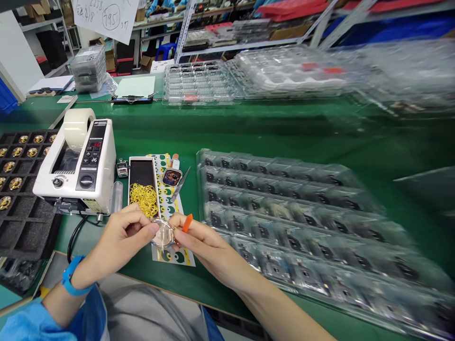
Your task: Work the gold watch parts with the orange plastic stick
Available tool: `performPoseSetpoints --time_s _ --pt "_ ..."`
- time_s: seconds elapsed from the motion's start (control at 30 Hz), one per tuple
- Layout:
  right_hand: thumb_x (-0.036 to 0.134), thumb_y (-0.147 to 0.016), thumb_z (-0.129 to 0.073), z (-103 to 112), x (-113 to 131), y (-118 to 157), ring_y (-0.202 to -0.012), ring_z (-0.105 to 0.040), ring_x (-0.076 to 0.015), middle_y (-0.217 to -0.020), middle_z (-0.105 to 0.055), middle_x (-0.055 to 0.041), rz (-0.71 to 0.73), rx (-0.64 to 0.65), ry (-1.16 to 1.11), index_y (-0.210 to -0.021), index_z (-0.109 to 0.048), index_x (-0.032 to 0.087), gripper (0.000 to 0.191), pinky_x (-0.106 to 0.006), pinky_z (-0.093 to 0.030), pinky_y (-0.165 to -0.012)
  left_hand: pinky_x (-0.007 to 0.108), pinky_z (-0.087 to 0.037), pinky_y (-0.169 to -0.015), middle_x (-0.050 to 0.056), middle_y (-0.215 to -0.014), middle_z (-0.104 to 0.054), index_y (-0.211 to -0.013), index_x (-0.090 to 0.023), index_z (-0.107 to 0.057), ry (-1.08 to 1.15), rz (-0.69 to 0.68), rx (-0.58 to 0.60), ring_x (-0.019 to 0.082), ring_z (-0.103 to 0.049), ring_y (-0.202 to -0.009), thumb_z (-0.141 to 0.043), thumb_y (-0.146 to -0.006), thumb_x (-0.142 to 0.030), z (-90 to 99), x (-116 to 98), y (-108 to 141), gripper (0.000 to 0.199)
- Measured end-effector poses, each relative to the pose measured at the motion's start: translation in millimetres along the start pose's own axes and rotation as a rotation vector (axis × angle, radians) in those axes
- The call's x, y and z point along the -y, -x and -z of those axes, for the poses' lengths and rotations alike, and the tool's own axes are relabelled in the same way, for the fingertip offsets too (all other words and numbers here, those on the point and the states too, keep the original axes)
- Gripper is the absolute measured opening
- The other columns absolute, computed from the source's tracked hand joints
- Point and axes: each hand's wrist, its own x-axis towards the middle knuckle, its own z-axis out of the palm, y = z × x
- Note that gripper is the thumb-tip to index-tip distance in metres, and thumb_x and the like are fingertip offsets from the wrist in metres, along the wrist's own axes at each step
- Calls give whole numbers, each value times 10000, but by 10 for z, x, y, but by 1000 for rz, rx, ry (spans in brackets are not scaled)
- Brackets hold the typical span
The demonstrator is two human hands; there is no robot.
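In front of my body, both hands hold a round, shiny gold-rimmed watch case (163,234). My left hand (122,237) pinches its left edge between thumb and fingers. My right hand (199,239) grips its right edge, and a small orange pointed piece (187,223) sticks up at those fingers. Under the hands lies a sheet of yellow and green stickers (177,258). Just beyond it are a white box (142,166) of yellow rings (144,199), a smartwatch (172,177) and tweezers (181,183).
A white tape dispenser (95,161) stands left, beside a black foam tray (28,227) with gold round parts. Clear plastic trays (284,203) with dark parts cover the right, blurred. More clear trays (202,83) and a clipboard (135,88) sit along the back.
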Motion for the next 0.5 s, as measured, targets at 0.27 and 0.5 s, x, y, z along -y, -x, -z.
performPoseSetpoints --time_s 0.27,0.5 --pt "687 -846 -606 -9 4 20 -676 -411 -140 -730 -432 14 17 -5 45 -778 -560 206 488 -271 -409 -658 264 -335 -579 -16 -694 -471 -643 -191 -529 -224 -64 -100 133 -458 -634 -544 -907 -265 -95 -3 53 275" --pt "672 -863 -595 37 8 23 -681 -432 -139 -742 -455 9 34 -34 82 -781 -560 205 475 -263 -394 -646 279 -362 -569 -20 -733 -489 -762 -204 -533 -652 -185 -478 141 -477 -614 -651 -866 -239 -99 -30 197 162"
